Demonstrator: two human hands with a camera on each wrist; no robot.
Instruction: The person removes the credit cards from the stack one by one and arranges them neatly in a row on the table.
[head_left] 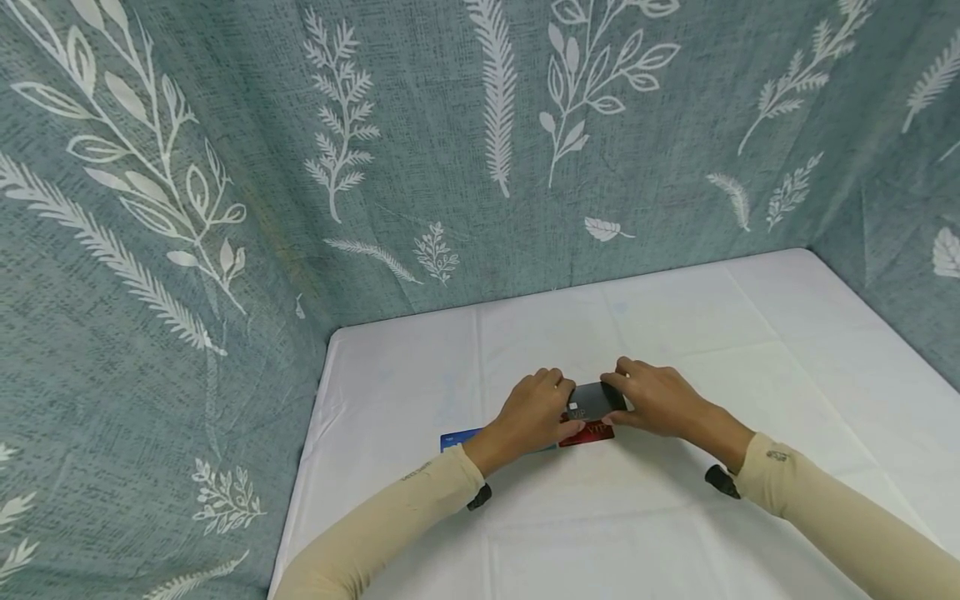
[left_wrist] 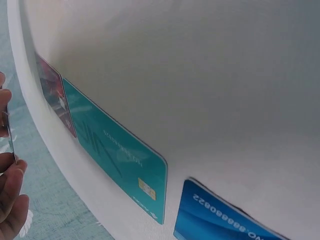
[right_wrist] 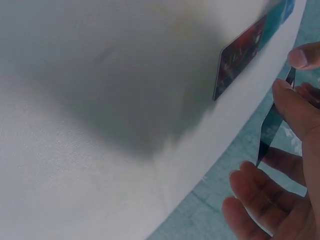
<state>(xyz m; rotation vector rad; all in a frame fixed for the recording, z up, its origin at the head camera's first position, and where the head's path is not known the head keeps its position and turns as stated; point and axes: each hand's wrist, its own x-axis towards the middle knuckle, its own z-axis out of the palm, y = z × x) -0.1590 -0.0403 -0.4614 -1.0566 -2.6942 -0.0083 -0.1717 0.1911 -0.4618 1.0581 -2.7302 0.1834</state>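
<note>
A black card (head_left: 594, 402) with "VIP" and a chip on it is held up between both hands above the table. My left hand (head_left: 528, 410) pinches its left end, and my right hand (head_left: 660, 400) grips its right end between thumb and fingers. In the right wrist view the black card (right_wrist: 270, 127) is seen nearly edge-on. Beneath the hands lies a red VIP card (head_left: 588, 434). Left of it is a teal card (left_wrist: 117, 150), mostly hidden by the left hand in the head view. A blue card (head_left: 454, 438) lies farthest left in this row.
A white cloth (head_left: 600, 533) with fold creases covers the table. Green curtains (head_left: 420, 150) with white leaf prints stand behind it and at both sides. Small black devices (head_left: 722, 481) sit under the wrists, beside the beige sleeves (head_left: 840, 508).
</note>
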